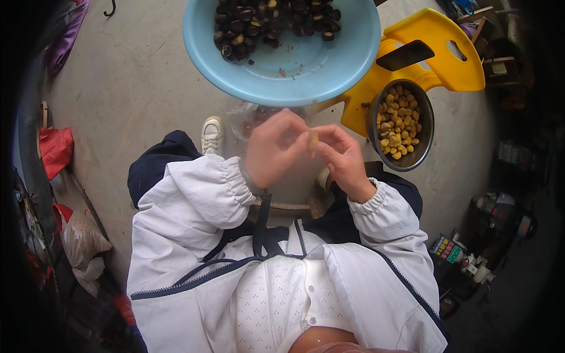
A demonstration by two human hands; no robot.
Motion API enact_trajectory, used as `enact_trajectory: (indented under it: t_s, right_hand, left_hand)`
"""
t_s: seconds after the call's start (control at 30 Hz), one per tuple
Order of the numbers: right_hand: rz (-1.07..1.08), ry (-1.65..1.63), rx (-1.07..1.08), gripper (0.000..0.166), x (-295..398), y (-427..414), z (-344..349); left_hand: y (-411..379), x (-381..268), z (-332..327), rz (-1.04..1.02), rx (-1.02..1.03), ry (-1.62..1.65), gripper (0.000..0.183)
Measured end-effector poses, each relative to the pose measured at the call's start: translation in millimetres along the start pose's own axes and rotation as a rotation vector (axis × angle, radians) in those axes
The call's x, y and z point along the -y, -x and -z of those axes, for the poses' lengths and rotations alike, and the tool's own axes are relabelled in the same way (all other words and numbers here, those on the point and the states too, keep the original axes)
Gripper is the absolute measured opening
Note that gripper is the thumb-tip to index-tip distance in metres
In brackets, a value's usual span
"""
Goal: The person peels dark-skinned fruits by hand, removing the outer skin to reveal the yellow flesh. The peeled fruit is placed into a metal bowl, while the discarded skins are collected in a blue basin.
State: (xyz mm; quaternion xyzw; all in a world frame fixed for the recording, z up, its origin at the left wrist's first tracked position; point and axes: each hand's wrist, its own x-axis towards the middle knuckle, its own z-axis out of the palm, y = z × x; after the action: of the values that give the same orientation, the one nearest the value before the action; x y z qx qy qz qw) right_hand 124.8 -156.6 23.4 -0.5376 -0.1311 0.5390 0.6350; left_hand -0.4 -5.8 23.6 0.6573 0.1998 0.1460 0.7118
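Observation:
Between the fingertips of both hands is a yellowish peeled chestnut (313,140). My left hand (276,148) pinches it from one side, and my right hand (340,156) grips it from the other. Just beyond them stands a light blue plastic basin (282,90) with many dark-shelled chestnuts (247,26), some showing yellow flesh where the shell is cut. To the right, a steel bowl (404,165) holds many peeled yellow chestnuts (398,121). Under the basin's near rim, partly hidden by my left hand, lies a clear plastic bag (240,119) with brown shell scraps.
A yellow plastic chair (435,37) stands behind the bowl, with a black smartphone (405,55) on it. On the left are a red bag (56,144) and a tied plastic sack (84,242). Machinery (472,264) stands on the concrete floor at right.

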Motion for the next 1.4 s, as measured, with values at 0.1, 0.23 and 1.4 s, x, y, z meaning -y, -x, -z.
enact_trajectory:
  t_s: [0.1, 0.23, 1.4]
  right_hand:
    - [0.006, 0.037, 0.005, 0.029, -0.4, 1.2, -1.9]
    - [-0.018, -0.063, 0.021, 0.029, 4.8, 0.9, -4.0]
    - [0.025, -0.050, 0.036, 0.028, 4.6, 0.2, -0.2]
  left_hand:
    - [0.9, -1.4, -2.0, -0.022, -0.039, -0.090, 0.002]
    - [-1.4, 2.4, -1.9, -0.001, -0.065, 0.015, 0.003]
    - [-2.6, 4.9, 5.2, 0.126, 0.083, 0.227, 0.013]
